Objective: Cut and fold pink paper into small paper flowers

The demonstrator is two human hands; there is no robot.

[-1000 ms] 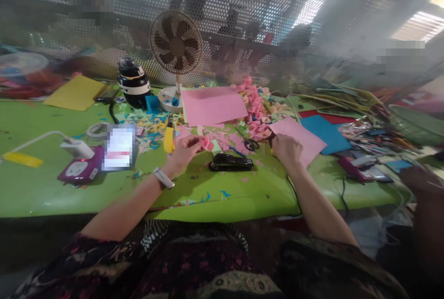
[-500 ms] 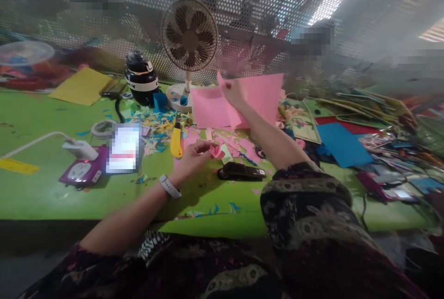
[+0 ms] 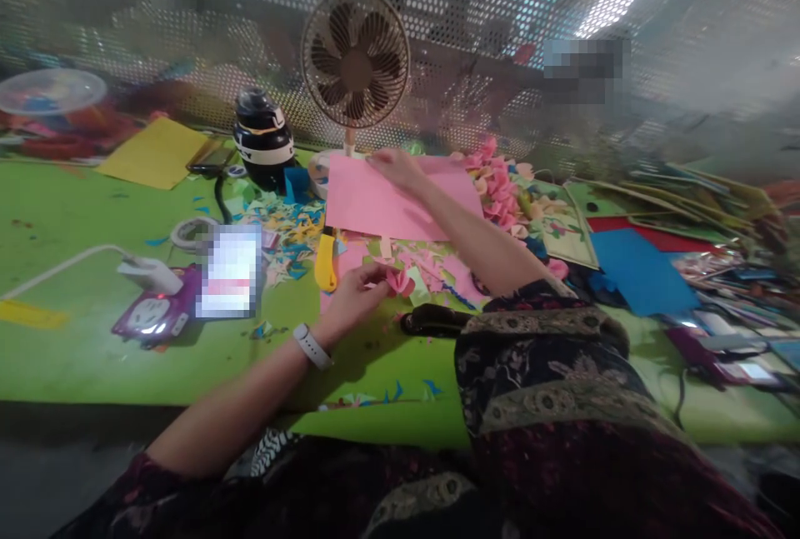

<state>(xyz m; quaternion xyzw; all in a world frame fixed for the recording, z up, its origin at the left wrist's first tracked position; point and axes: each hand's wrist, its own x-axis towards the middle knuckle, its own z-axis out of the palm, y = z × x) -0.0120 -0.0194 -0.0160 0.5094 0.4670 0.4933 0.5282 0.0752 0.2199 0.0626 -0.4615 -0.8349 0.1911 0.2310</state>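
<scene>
My left hand (image 3: 353,296) is closed, pinching a small pink paper flower (image 3: 401,281) between thumb and fingers low over the green table. My right hand (image 3: 397,170) reaches forward, its fingers closed at the far edge of a large pink paper sheet (image 3: 368,204). That sheet lies in front of the fan, over part of the scraps. Below the flower is a black stapler (image 3: 431,321), partly covered by my right sleeve. A yellow cutter knife (image 3: 326,260) lies left of the sheet, above my left hand.
A standing fan (image 3: 356,64) and a black bottle (image 3: 262,143) are at the back. Left are a lit phone (image 3: 230,272), a tape roll (image 3: 193,232) and a purple socket block (image 3: 153,310). Pink paper flowers (image 3: 500,189) heap behind my right forearm; blue paper (image 3: 647,272) lies further right.
My right hand has moved left and the raised pink sheet has come down flatter, uncovering the heap of pink flowers at its right. My left hand still holds the small flower.
</scene>
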